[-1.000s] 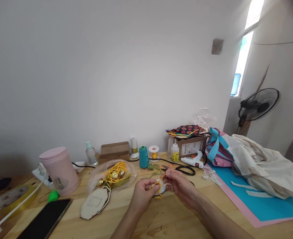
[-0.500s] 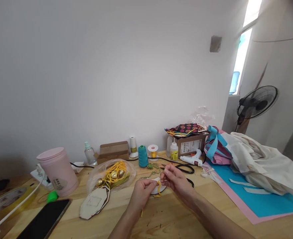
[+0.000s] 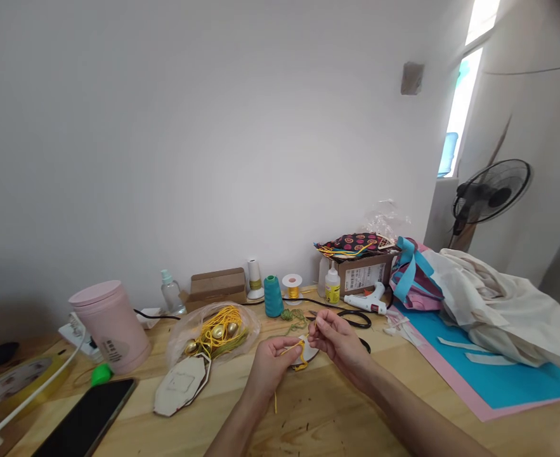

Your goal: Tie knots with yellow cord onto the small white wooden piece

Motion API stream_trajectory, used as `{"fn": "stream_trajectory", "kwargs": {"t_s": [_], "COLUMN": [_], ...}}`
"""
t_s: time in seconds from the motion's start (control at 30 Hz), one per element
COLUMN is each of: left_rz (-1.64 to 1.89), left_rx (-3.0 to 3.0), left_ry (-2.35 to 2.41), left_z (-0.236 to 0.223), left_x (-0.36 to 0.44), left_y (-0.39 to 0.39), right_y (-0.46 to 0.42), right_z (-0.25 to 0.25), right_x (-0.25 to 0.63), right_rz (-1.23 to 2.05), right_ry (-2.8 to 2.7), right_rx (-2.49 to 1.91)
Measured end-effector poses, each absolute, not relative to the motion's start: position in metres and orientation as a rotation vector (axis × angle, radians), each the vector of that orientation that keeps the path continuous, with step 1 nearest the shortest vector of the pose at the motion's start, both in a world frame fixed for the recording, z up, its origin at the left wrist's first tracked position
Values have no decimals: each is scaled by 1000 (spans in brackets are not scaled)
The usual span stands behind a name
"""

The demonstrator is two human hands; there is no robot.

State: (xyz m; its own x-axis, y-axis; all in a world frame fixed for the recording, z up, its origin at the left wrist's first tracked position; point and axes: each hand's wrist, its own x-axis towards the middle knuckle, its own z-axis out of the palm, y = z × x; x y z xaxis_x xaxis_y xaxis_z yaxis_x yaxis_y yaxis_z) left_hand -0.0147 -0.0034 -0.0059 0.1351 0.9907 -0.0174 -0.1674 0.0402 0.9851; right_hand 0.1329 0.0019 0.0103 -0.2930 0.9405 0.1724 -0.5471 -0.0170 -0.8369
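My left hand (image 3: 274, 363) is closed in a pinch on a yellow cord (image 3: 302, 364), whose loose end hangs below the palm. Just to the right, my right hand (image 3: 333, 336) pinches too, with a bit of the same cord seeming to run up to its fingertips. Between the hands the cord makes a small loop. Behind it, a white round piece with a dark edge (image 3: 312, 353) lies on the table, partly hidden by my fingers. Black-handled scissors (image 3: 357, 318) lie beyond my right hand, partly covered by it.
Left of my hands sits a clear bag of yellow cords and gold beads (image 3: 217, 330), with white octagonal pieces (image 3: 181, 386) before it. A teal thread cone (image 3: 273, 297), a glue bottle (image 3: 332, 285) and a glue gun (image 3: 366, 301) stand or lie behind. Blue sheet (image 3: 493, 381) at right.
Both hands stay close together, pinching. The cord between them has shifted slightly and its loop looks tighter. More of the white round piece shows. The view has tilted slightly.
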Motion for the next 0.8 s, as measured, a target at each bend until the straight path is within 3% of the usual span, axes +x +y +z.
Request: {"fn": "stream_trajectory", "kwargs": {"t_s": [0.43, 0.8], "left_rz": [1147, 1193], "left_rx": [1231, 1080], "left_ry": [1091, 848], "left_z": [-9, -10], "left_x": [-15, -10], "left_y": [0, -3], "right_y": [-1, 5], "right_z": [12, 15], "right_x": [129, 138], "right_rz": [1615, 1583], "right_ry": [-1124, -1025], "right_rx": [-487, -526]}}
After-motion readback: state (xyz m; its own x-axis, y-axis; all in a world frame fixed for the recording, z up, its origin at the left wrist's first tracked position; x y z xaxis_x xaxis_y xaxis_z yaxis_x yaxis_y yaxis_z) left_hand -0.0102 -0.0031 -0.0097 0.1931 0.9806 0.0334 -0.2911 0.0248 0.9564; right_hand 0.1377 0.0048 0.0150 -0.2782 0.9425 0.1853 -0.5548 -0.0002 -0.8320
